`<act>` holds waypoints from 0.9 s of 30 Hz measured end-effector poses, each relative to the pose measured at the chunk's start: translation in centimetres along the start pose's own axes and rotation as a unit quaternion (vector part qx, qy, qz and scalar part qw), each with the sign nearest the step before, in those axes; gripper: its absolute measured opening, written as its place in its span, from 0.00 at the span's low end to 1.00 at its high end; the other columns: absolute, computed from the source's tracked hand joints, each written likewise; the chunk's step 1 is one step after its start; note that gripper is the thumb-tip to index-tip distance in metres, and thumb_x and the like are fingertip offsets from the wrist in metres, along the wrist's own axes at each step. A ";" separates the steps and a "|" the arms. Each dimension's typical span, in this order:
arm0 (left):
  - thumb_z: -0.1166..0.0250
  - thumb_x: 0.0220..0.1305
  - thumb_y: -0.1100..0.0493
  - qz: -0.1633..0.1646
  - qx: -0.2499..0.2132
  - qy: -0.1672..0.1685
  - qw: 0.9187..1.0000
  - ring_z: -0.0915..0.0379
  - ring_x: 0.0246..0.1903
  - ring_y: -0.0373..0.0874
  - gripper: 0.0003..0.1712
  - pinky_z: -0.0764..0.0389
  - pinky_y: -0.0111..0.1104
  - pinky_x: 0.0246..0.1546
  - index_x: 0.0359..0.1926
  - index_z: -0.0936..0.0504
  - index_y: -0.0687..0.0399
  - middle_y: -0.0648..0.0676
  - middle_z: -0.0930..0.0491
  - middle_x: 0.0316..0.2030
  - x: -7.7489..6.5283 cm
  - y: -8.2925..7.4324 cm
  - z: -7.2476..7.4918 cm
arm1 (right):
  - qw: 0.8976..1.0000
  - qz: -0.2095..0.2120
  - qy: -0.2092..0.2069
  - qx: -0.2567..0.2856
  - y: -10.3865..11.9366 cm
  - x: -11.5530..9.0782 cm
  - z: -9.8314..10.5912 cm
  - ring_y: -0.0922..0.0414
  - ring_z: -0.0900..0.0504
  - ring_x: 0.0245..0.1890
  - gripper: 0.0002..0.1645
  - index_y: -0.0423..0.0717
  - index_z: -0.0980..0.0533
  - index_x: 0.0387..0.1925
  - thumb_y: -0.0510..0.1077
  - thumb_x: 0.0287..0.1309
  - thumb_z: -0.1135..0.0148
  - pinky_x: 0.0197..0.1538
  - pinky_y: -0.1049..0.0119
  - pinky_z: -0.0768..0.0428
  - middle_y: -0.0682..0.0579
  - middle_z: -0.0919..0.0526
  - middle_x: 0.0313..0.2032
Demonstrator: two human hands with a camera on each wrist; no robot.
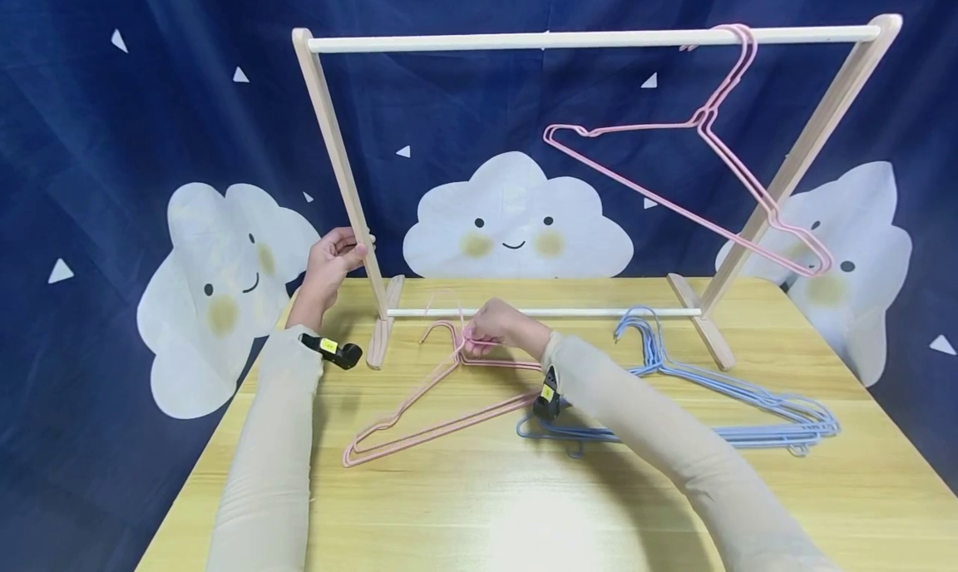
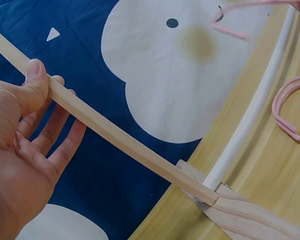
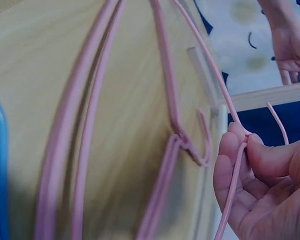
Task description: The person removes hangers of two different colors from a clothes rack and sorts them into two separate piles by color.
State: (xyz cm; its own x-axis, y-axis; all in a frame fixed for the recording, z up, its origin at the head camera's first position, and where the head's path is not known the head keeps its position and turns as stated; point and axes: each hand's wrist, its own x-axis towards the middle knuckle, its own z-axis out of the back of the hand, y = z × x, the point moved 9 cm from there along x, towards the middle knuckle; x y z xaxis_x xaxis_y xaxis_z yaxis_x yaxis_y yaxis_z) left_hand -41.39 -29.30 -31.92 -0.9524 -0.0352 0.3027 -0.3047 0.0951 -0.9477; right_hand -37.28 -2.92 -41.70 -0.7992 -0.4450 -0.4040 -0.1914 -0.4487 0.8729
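My left hand [image 1: 332, 264] holds the left wooden post [image 2: 110, 135] of a small clothes rack, thumb on one side and fingers behind. Near the rack's lower bar, my right hand [image 1: 500, 327] pinches a pink hanger [image 3: 233, 185] at the neck below its hook. That hanger is slightly above other pink hangers [image 1: 404, 446] lying on the table; their exact number is hard to tell. Part of the pink hangers is hidden by the right wrist. Other pink hangers [image 1: 737, 160] hang from the top bar [image 1: 524, 42], toward its right end.
Several blue hangers [image 1: 778, 431] lie in a stack on the wooden table [image 1: 419, 514], partly under the right forearm. The rack's right post [image 1: 801, 148] and foot [image 1: 701, 321] stand behind them. A dark blue curtain [image 1: 464, 106] with clouds hangs at the back.
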 end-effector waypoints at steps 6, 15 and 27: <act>0.35 0.69 0.66 -0.008 0.005 -0.003 1.000 0.18 0.38 0.32 0.06 0.16 0.21 0.40 0.44 0.21 0.52 0.40 0.13 0.36 0.1 0.0 0.1 | 1.000 0.002 0.003 0.013 0.3 -0.1 0.4 0.59 0.19 0.20 0.11 0.24 0.19 0.43 0.24 0.64 0.46 0.28 0.71 0.18 0.49 0.17 0.20; 0.36 0.70 0.67 -0.004 0.003 0.001 1.000 0.17 0.38 0.33 0.07 0.15 0.22 0.40 0.44 0.21 0.52 0.41 0.12 0.36 0.0 0.0 0.0 | 0.998 0.018 -0.024 -0.048 -0.8 0.4 -0.1 0.58 0.19 0.21 0.09 0.26 0.17 0.43 0.27 0.61 0.38 0.29 0.70 0.16 0.44 0.13 0.25; 0.36 0.70 0.66 -0.007 0.011 -0.004 1.000 0.18 0.39 0.33 0.07 0.16 0.21 0.40 0.44 0.21 0.50 0.40 0.13 0.37 0.2 0.2 0.2 | 0.962 0.042 -0.123 -0.239 -0.5 0.7 0.4 0.58 0.17 0.32 0.05 0.37 0.12 0.33 0.34 0.53 0.27 0.41 0.70 0.17 0.44 0.09 0.37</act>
State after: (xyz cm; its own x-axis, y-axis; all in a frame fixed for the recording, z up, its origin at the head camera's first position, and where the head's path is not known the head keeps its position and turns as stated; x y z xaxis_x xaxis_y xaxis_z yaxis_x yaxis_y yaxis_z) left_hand -41.67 -29.49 -32.03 -0.9480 -0.0450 0.3151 -0.3177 0.0734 -0.9453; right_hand -37.96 -2.68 -42.25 -0.9221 -0.3250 -0.2100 0.1166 -0.7508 0.6502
